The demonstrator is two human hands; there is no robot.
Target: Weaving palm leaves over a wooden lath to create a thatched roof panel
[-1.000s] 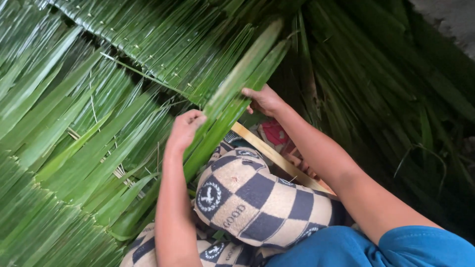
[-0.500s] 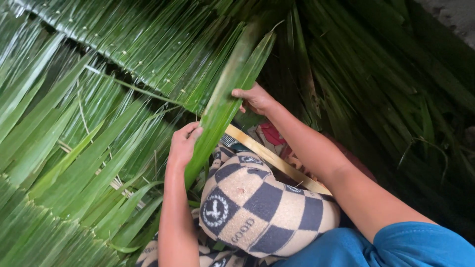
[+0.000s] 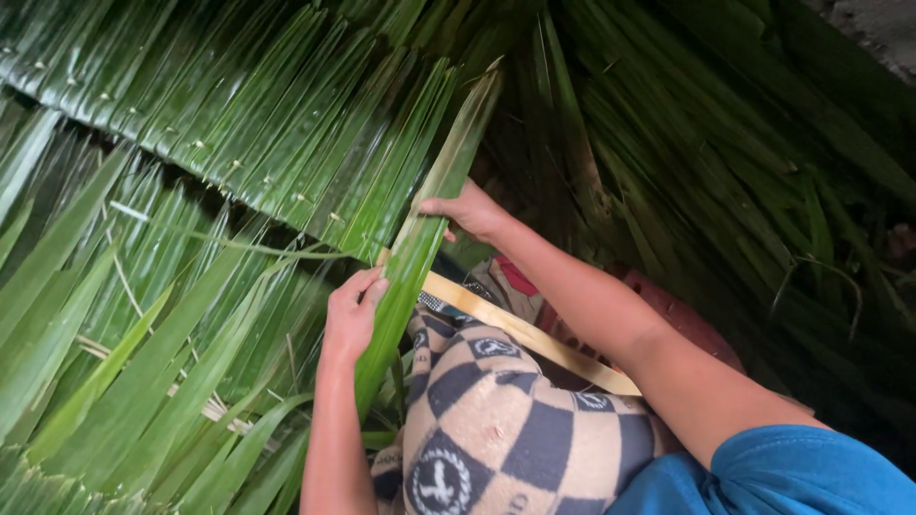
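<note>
A long green palm leaf (image 3: 434, 205) is folded over a pale wooden slat (image 3: 534, 336) that runs across my lap. My left hand (image 3: 351, 315) grips the lower part of the leaf beside the slat's end. My right hand (image 3: 466, 210) pinches the same leaf higher up, where it meets a stitched row of folded leaves (image 3: 258, 143). That row stretches up and left from the held leaf. My knee is covered with checkered cream and dark cloth (image 3: 496, 420).
Loose green leaves (image 3: 124, 362) fan out at the lower left. A dark pile of long leaves (image 3: 725, 172) fills the right side. Something red (image 3: 677, 315) lies under my right forearm, mostly hidden.
Both hands have slid the held leaf toward the stitched row, and the leaf now stands straighter over the slat. The view has shifted slightly.
</note>
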